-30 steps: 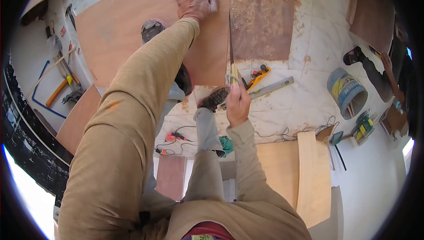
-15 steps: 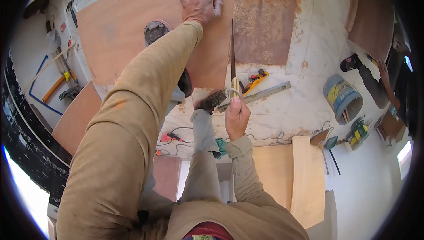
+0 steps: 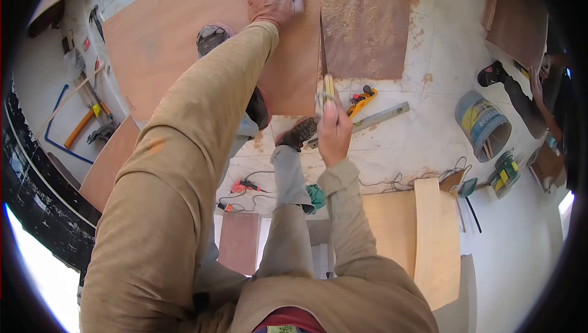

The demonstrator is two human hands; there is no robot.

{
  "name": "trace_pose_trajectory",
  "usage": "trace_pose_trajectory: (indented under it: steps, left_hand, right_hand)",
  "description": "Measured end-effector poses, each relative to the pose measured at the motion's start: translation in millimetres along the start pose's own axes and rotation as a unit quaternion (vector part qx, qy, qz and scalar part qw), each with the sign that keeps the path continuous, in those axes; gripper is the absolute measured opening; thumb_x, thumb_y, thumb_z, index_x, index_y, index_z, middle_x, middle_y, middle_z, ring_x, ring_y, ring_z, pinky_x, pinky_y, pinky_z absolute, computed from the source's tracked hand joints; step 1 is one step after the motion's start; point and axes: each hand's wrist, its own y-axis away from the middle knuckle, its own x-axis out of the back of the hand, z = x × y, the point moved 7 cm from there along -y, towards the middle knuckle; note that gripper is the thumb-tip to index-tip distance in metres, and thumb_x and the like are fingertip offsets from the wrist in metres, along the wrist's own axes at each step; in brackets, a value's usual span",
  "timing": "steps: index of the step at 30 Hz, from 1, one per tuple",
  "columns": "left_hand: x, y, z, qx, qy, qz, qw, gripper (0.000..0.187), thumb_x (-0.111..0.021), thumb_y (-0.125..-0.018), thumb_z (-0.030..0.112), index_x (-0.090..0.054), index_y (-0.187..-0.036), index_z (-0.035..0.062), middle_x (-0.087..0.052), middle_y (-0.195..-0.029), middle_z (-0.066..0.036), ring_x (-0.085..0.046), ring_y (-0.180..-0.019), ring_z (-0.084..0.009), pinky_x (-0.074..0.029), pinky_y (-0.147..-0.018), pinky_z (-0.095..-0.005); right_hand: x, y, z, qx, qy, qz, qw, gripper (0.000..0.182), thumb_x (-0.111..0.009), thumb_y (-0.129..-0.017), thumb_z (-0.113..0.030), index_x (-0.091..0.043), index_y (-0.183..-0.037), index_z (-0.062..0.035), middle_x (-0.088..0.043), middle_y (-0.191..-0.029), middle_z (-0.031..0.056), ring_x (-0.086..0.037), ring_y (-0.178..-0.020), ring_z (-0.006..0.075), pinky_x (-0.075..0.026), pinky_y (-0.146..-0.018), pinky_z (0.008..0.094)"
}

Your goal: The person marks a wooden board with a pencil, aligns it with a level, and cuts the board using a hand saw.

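My left hand (image 3: pixel 269 1) lies flat with its fingers spread on a large reddish-brown wooden board (image 3: pixel 165 45). In my right hand (image 3: pixel 335 132) is the pale handle of a handsaw (image 3: pixel 324 51), whose dark narrow blade runs along the board's right edge. One of my shoes (image 3: pixel 214 41) rests on the board. Just right of the saw handle, on the tiled floor, are a yellow-orange hand plane (image 3: pixel 362 100) and a grey spirit level (image 3: pixel 383 115).
Sawdust covers a brown sheet (image 3: pixel 367 39) beyond the saw. At right stand a bucket (image 3: pixel 482 126) and a co-worker's leg and hands (image 3: pixel 536 88). A hammer (image 3: pixel 78 128) and blue hacksaw frame (image 3: pixel 54 134) lie left. Cables and light boards (image 3: pixel 436 241) are near my legs.
My right hand and the saw handle have moved forward, away from my body, along the board's edge. My left hand stays flat on the board. The view has shifted slightly.
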Motion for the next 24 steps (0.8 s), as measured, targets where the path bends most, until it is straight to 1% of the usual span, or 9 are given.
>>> trace_pose_trajectory:
  steps: [3, 5, 9, 13, 17, 19, 22, 23, 24]
  left_hand:
    - [2.7, 6.3, 6.4, -0.013, -0.026, 0.012, 1.0, 0.078, -0.058, -0.089, 0.043, -0.034, -0.16, 0.02, -0.022, -0.168, -0.017, -0.017, -0.156, -0.0402, -0.015, -0.115, -0.0779]
    - [4.9, 8.2, 0.6, -0.021, -0.025, 0.025, 0.999, 0.078, -0.058, -0.09, 0.043, -0.034, -0.16, 0.0206, -0.022, -0.168, -0.017, -0.017, -0.155, -0.0401, -0.015, -0.115, -0.0778]
    - [1.9, 6.0, 3.6, -0.001, -0.006, -0.007, 1.0, 0.079, -0.058, -0.09, 0.043, -0.032, -0.161, 0.0217, -0.02, -0.169, -0.017, -0.017, -0.156, -0.04, -0.013, -0.116, -0.077]
    - [4.5, 6.5, 2.6, 0.005, 0.005, -0.012, 1.0, 0.08, -0.058, -0.09, 0.043, -0.03, -0.162, 0.0228, -0.018, -0.17, -0.017, -0.015, -0.156, -0.0397, -0.012, -0.116, -0.0765]
    - [7.0, 3.3, 1.8, 0.012, 0.002, -0.022, 1.0, 0.08, -0.058, -0.091, 0.043, -0.028, -0.162, 0.0233, -0.016, -0.17, -0.017, -0.015, -0.157, -0.04, -0.012, -0.116, -0.0767]
    - [5.3, 5.3, 2.1, 0.009, 0.018, -0.021, 1.0, 0.081, -0.058, -0.091, 0.043, -0.028, -0.163, 0.0235, -0.017, -0.17, -0.017, -0.015, -0.157, -0.0402, -0.012, -0.117, -0.0765]
    - [-4.6, 5.0, -0.1, -0.031, -0.004, 0.073, 0.997, 0.067, -0.049, -0.097, 0.052, -0.037, -0.158, 0.027, -0.025, -0.168, -0.011, -0.016, -0.157, -0.0356, -0.002, -0.117, -0.0764]
    - [1.6, 4.7, 1.9, -0.011, 0.011, 0.035, 0.999, 0.071, -0.052, -0.095, 0.048, -0.034, -0.16, 0.0258, -0.022, -0.168, -0.013, -0.016, -0.157, -0.0373, -0.006, -0.117, -0.0762]
    - [7.2, 5.1, 3.3, 0.008, 0.024, -0.004, 1.0, 0.076, -0.056, -0.092, 0.045, -0.031, -0.161, 0.0246, -0.02, -0.169, -0.015, -0.015, -0.157, -0.039, -0.009, -0.117, -0.076]
  right_hand:
    - [-43.7, -120.1, -7.1, 0.032, 0.048, -0.013, 0.998, 0.04, -0.05, -0.107, -0.032, -0.068, -0.124, -0.0001, -0.07, -0.092, 0.0212, -0.062, -0.074, 0.0246, -0.051, -0.072, 0.0366]
    - [-54.3, -133.2, -12.0, 0.025, 0.032, -0.023, 0.999, 0.04, -0.05, -0.107, -0.032, -0.068, -0.124, -0.0004, -0.07, -0.093, 0.0217, -0.063, -0.077, 0.0246, -0.051, -0.074, 0.0363]
    - [-0.9, 10.7, 5.3, 0.004, -0.005, -0.006, 1.0, 0.042, -0.048, -0.108, -0.03, -0.064, -0.133, 0.0002, -0.07, -0.095, 0.0177, -0.064, -0.087, 0.0182, -0.051, -0.08, 0.0344]
    - [5.5, 41.2, -9.2, -0.005, -0.026, 0.01, 1.0, 0.044, -0.049, -0.107, -0.032, -0.064, -0.132, 0.0019, -0.071, -0.097, 0.0163, -0.062, -0.086, 0.0161, -0.051, -0.08, 0.0337]
    - [-40.2, -110.3, -3.8, 0.041, 0.064, 0.004, 0.997, 0.045, -0.052, -0.107, -0.036, -0.069, -0.115, 0.0053, -0.067, -0.077, 0.0046, -0.054, -0.07, 0.0136, -0.048, -0.064, 0.0352]
    - [-46.1, -129.1, 5.5, 0.006, -0.042, -0.009, 0.999, 0.044, -0.053, -0.107, -0.036, -0.07, -0.106, 0.0045, -0.059, -0.07, 0.0016, -0.05, -0.065, 0.0117, -0.043, -0.059, 0.0332]
    - [-45.7, -122.2, -7.7, -0.081, -0.145, -0.039, 0.985, 0.044, -0.053, -0.107, -0.036, -0.07, -0.101, 0.0037, -0.05, -0.066, -0.0015, -0.044, -0.062, 0.0088, -0.038, -0.055, 0.0298]
    - [-48.4, -112.3, -10.7, -0.119, -0.176, -0.052, 0.976, 0.044, -0.053, -0.107, -0.036, -0.07, -0.101, 0.0034, -0.047, -0.066, -0.0022, -0.043, -0.061, 0.0078, -0.036, -0.055, 0.0286]
    - [-45.0, -107.5, -1.5, -0.095, -0.136, -0.047, 0.985, 0.043, -0.052, -0.107, -0.036, -0.07, -0.105, 0.0031, -0.045, -0.066, -0.0031, -0.042, -0.061, 0.0071, -0.035, -0.054, 0.0279]
